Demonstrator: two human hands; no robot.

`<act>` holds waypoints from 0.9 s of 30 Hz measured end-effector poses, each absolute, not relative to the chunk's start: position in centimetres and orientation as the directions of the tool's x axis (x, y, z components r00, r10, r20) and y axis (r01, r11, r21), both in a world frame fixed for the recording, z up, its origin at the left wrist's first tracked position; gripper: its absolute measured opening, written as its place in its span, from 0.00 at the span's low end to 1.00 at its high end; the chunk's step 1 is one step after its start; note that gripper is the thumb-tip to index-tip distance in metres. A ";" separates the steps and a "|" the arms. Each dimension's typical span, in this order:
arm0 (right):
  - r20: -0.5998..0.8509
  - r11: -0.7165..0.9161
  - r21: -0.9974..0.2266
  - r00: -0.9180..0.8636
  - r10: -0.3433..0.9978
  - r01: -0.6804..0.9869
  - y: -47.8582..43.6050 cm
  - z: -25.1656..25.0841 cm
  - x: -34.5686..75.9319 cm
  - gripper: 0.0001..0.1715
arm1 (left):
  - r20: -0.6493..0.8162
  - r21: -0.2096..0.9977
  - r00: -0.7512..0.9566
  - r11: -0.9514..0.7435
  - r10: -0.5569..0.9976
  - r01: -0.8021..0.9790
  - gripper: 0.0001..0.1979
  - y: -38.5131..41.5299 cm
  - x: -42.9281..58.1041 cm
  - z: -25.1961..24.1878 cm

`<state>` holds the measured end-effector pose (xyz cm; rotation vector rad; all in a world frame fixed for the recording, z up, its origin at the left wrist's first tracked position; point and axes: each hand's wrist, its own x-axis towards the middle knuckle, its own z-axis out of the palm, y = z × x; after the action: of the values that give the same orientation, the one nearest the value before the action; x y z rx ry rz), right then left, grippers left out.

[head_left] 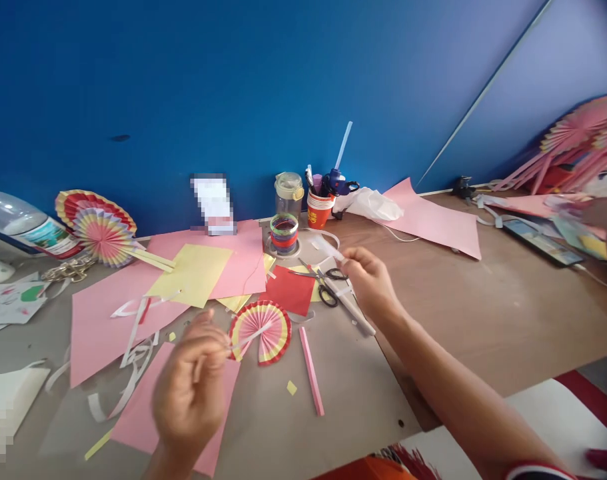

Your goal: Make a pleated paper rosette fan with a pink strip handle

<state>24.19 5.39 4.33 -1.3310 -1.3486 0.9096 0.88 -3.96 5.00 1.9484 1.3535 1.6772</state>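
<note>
My left hand [190, 380] is closed in a pinch on a narrow white strip [256, 335], raised over the table. Behind that strip lies a round folded paper fan [276, 327] in pink, yellow and red, with a gap at its lower edge. My right hand [370, 277] pinches a whitish, translucent strip [327, 249], blurred at its end. Black-handled scissors [327, 293] lie just left of my right hand, partly over a red paper sheet [288, 290]. A folded pink paper stick [312, 372] rests nearer to me.
Pink sheets [98, 327], a yellow sheet [193, 270] and curled white strips [133, 380] cover the left side. At the back stand a jar [288, 190], tape rolls [284, 235] and a paper cup [319, 212] of tools. Another person's hand [600, 220] is at far right.
</note>
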 end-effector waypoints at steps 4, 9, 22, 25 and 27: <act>0.405 0.330 -0.809 0.054 0.913 0.487 6.4 3.8 24.9 0.04 | 0.425 0.847 0.003 -0.398 0.905 0.352 0.05 -3.6 1.3 4.7; 0.492 0.461 -0.464 -0.212 0.844 0.756 6.9 1.2 23.8 0.11 | 0.041 0.990 0.223 -0.070 0.974 0.125 0.09 -3.5 2.8 2.8; -0.110 -0.304 -0.921 -0.585 0.803 -0.244 4.6 2.9 24.2 0.14 | -0.136 0.852 0.402 0.314 0.905 -0.420 0.16 -3.7 4.1 1.6; -0.131 -0.303 -0.920 -0.534 0.835 -0.249 4.3 2.9 23.7 0.10 | -0.148 0.845 0.422 0.336 0.894 -0.415 0.18 -3.9 4.3 1.5; -0.148 -0.267 -0.941 -0.458 0.877 -0.208 4.3 2.7 23.4 0.10 | -0.158 0.839 0.428 0.349 0.890 -0.417 0.19 -3.9 4.3 1.4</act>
<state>23.43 4.30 2.68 -0.9067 -1.2021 1.8185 4.34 -3.92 1.37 0.8144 0.6899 0.9394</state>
